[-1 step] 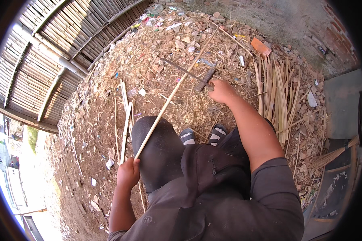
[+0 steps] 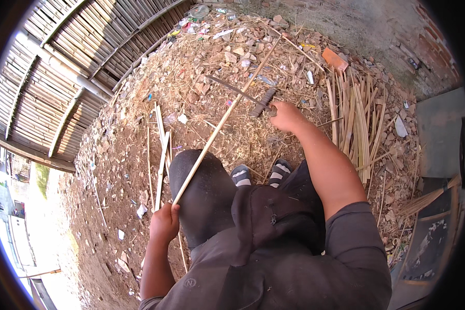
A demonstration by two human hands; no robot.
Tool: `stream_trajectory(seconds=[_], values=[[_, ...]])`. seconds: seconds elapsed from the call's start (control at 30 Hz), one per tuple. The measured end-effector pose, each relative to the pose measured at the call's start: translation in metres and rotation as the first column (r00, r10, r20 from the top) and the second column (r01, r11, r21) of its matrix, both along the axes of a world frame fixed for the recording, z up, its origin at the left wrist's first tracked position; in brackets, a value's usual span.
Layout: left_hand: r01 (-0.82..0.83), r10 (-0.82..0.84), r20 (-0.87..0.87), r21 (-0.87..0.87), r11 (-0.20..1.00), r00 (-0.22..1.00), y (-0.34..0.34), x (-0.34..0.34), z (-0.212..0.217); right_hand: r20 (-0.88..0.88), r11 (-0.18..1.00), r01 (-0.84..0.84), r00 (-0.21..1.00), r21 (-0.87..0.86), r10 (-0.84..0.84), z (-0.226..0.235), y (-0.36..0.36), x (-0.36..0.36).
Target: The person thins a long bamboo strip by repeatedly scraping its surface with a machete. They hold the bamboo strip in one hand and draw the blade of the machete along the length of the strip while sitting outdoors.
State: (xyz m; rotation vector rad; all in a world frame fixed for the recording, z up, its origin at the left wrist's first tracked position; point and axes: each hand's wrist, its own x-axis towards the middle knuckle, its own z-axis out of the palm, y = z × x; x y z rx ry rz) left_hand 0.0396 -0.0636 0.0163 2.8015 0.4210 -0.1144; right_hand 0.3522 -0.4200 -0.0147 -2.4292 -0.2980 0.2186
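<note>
My left hand (image 2: 164, 223), by my left knee, is closed round the near end of a long pale bamboo strip (image 2: 210, 136). The strip slants across that knee and away to the far right, its far end near the rubble. My right hand (image 2: 286, 117) is closed on the handle of a long, thin, dark-bladed knife (image 2: 223, 84). The blade points left and crosses the strip beyond my knees; whether it touches cannot be told. A dark, ribbed, short rod-like piece (image 2: 264, 102) lies just beside my right hand.
Split bamboo strips (image 2: 364, 126) lie heaped on the right, near an orange brick (image 2: 335, 60). More strips (image 2: 161, 160) lie left of my knee. Rubble and litter cover the ground. A bamboo-slat wall (image 2: 95, 46) rises at far left, a masonry wall (image 2: 369, 39) at far right.
My right hand has shifted slightly to the right with the knife. My left hand and the bamboo strip stay almost where they were.
</note>
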Motion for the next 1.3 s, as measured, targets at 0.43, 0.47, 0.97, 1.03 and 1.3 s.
stream_trajectory(seconds=[0.43,0.47,0.97,1.03,1.3], values=[[0.010,-0.010,0.001,0.077,0.997,1.000,-0.003,-0.002,-0.003,0.055,0.959,-0.195,0.976,-0.205,0.211,-0.002,0.037,-0.021],[0.007,-0.007,-0.001,0.075,0.997,1.000,-0.004,-0.005,-0.003,0.029,0.944,-0.237,0.968,-0.230,0.250,0.007,0.045,-0.028],[0.028,-0.026,-0.022,0.086,0.996,0.999,0.008,-0.012,-0.004,0.044,0.831,-0.384,0.899,-0.404,0.436,0.018,0.058,-0.036],[0.025,-0.022,-0.035,0.084,0.996,0.999,-0.002,-0.001,0.002,-0.111,0.987,-0.113,0.989,-0.116,0.101,0.001,0.030,-0.003],[0.070,-0.066,-0.060,0.066,0.995,0.996,0.013,-0.002,0.002,0.037,0.859,-0.335,0.925,-0.387,0.378,0.034,0.050,-0.046]])
